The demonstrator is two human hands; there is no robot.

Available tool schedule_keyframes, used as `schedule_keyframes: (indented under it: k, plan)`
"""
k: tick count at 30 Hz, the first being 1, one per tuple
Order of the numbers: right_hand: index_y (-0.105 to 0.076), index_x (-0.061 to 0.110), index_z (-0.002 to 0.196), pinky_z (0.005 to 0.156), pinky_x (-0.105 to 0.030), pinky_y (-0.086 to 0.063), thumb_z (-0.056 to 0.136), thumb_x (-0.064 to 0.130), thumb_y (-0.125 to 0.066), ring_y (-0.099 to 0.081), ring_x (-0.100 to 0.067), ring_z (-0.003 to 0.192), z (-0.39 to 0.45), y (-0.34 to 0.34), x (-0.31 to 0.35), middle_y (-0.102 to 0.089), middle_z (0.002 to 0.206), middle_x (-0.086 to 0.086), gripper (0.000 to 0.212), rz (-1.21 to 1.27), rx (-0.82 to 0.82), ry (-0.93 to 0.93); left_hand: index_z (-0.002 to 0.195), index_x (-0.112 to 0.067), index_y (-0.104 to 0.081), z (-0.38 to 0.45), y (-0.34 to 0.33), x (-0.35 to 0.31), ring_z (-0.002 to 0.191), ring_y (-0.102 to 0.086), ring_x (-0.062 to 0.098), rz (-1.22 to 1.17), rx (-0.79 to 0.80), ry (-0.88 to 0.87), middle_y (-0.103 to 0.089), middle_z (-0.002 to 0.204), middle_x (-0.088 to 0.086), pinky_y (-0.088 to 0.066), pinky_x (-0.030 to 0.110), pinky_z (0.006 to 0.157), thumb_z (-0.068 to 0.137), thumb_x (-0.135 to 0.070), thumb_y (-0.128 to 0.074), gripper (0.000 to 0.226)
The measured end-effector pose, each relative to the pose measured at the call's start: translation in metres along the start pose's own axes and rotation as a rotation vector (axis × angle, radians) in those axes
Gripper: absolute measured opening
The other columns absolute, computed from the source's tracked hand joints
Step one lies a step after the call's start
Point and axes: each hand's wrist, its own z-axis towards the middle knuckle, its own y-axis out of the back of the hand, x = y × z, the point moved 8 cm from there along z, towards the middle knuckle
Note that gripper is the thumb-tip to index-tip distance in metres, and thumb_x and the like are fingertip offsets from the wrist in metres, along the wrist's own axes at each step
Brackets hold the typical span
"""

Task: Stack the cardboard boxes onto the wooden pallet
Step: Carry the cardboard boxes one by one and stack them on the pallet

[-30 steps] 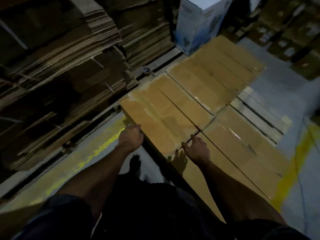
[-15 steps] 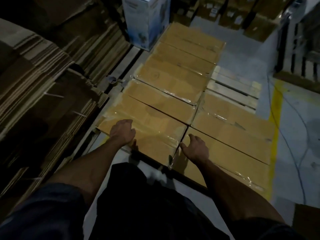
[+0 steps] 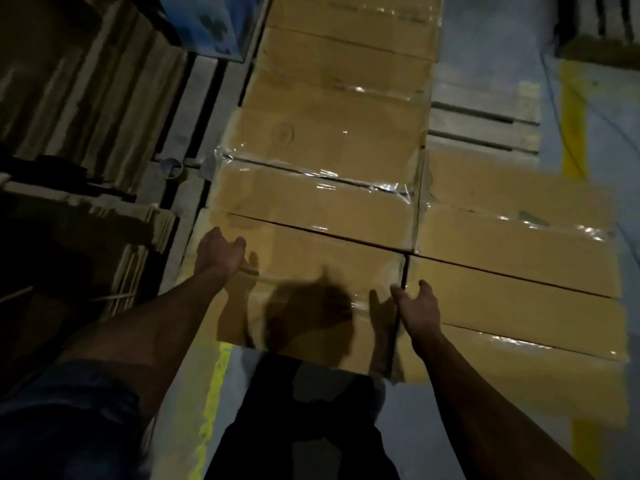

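Note:
Several brown taped cardboard boxes lie flat in rows on the wooden pallet, whose bare slats show at the right. The nearest box sits at the pallet's front edge, with another box right beside it. My left hand is at the nearest box's left end, fingers loosely bent and thumb pointing inward. My right hand is at its right end, over the seam between the two boxes, fingers relaxed. Both hands cast shadows on the box top, and neither visibly grips anything.
Tall stacks of flattened cardboard stand close on the left. A blue and white carton stands at the back. Yellow floor lines run along the right and under my legs. Another pallet leans at the far right.
The view has swung and come closer to the boxes. My hands have spread from the nearest box's top toward its left and right ends.

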Motion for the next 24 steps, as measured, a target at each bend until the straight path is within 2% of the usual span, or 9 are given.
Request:
schedule_keyframes:
  k: [3, 5, 7, 9, 11, 14, 19, 22, 24]
  plan:
    - [-0.024, 0.003, 0.154, 0.114, -0.048, -0.036, 0.092, 0.040, -0.068, -0.036, -0.036, 0.141, 0.044, -0.024, -0.006, -0.032, 0.157, -0.018, 0.085, 0.045, -0.085, -0.006, 0.144, -0.007, -0.039, 0.063, -0.013, 0.011, 0.133, -0.040, 0.038, -0.012, -0.060, 0.019, -0.040, 0.149, 0.017, -0.039, 0.049, 0.107, 0.084, -0.050, -0.054, 0.074]
    - [-0.028, -0.002, 0.149, 0.110, -0.049, -0.039, 0.089, 0.042, -0.069, -0.040, -0.038, 0.136, 0.064, -0.038, -0.008, -0.038, 0.150, -0.021, 0.085, 0.035, -0.142, 0.000, 0.150, -0.004, -0.028, 0.091, -0.015, 0.015, 0.141, -0.030, 0.037, 0.066, -0.118, 0.015, -0.026, 0.157, 0.017, -0.033, 0.050, 0.112, 0.092, -0.044, -0.055, 0.076]
    - [-0.033, -0.004, 0.144, 0.109, -0.052, -0.039, 0.081, 0.052, -0.065, -0.040, -0.040, 0.134, 0.081, -0.050, -0.010, -0.040, 0.146, -0.023, 0.090, 0.022, -0.182, 0.013, 0.154, -0.005, -0.018, 0.113, -0.016, 0.022, 0.145, -0.023, 0.035, 0.115, -0.159, 0.020, -0.017, 0.161, 0.014, -0.029, 0.050, 0.115, 0.095, -0.045, -0.054, 0.080]
    - [-0.035, -0.002, 0.143, 0.110, -0.055, -0.037, 0.077, 0.058, -0.062, -0.038, -0.039, 0.137, 0.095, -0.059, -0.014, -0.037, 0.148, -0.022, 0.093, 0.000, -0.218, 0.000, 0.152, -0.004, -0.020, 0.137, -0.019, 0.027, 0.141, -0.029, 0.038, 0.113, -0.175, 0.015, -0.023, 0.158, 0.017, -0.033, 0.053, 0.111, 0.092, -0.050, -0.055, 0.083]
    - [-0.038, 0.000, 0.140, 0.108, -0.056, -0.039, 0.074, 0.061, -0.061, -0.038, -0.040, 0.136, 0.102, -0.065, -0.016, -0.036, 0.148, -0.021, 0.093, -0.036, -0.253, -0.008, 0.144, -0.005, -0.030, 0.158, -0.020, 0.034, 0.128, -0.043, 0.043, 0.044, -0.176, 0.075, -0.038, 0.147, 0.020, -0.042, 0.055, 0.102, 0.086, -0.052, -0.058, 0.080]
    - [-0.034, -0.003, 0.145, 0.112, -0.054, -0.035, 0.082, 0.051, -0.066, -0.029, -0.039, 0.143, 0.102, -0.069, -0.013, -0.027, 0.157, -0.021, 0.088, -0.162, -0.295, 0.015, 0.139, -0.006, -0.037, 0.173, -0.025, 0.040, 0.118, -0.051, 0.045, -0.035, -0.169, 0.129, -0.047, 0.139, 0.022, -0.048, 0.054, 0.094, 0.084, -0.055, -0.059, 0.076]
    - [-0.024, -0.001, 0.153, 0.120, -0.051, -0.023, 0.088, 0.047, -0.065, -0.014, -0.033, 0.151, 0.103, -0.072, -0.015, -0.014, 0.164, -0.019, 0.091, -0.212, -0.310, 0.020, 0.133, -0.007, -0.047, 0.180, -0.023, 0.043, 0.115, -0.053, 0.045, -0.020, -0.210, 0.161, -0.053, 0.133, 0.021, -0.050, 0.056, 0.091, 0.060, -0.079, -0.048, 0.103]
    - [-0.022, -0.001, 0.153, 0.120, -0.051, -0.023, 0.089, 0.050, -0.063, -0.013, -0.033, 0.151, 0.104, -0.072, -0.013, -0.012, 0.164, -0.019, 0.091, -0.231, -0.312, 0.034, 0.132, -0.004, -0.049, 0.177, -0.021, 0.037, 0.117, -0.053, 0.046, 0.017, -0.233, 0.143, -0.053, 0.133, 0.024, -0.049, 0.055, 0.093, 0.075, -0.072, -0.056, 0.089]
    - [-0.021, -0.001, 0.154, 0.120, -0.050, -0.023, 0.090, 0.050, -0.062, -0.014, -0.033, 0.151, 0.104, -0.072, -0.011, -0.013, 0.164, -0.019, 0.091, -0.243, -0.317, 0.035, 0.128, -0.003, -0.054, 0.176, -0.020, 0.038, 0.113, -0.056, 0.045, 0.002, -0.244, 0.136, -0.057, 0.128, 0.024, -0.051, 0.051, 0.089, 0.080, -0.067, -0.060, 0.080]
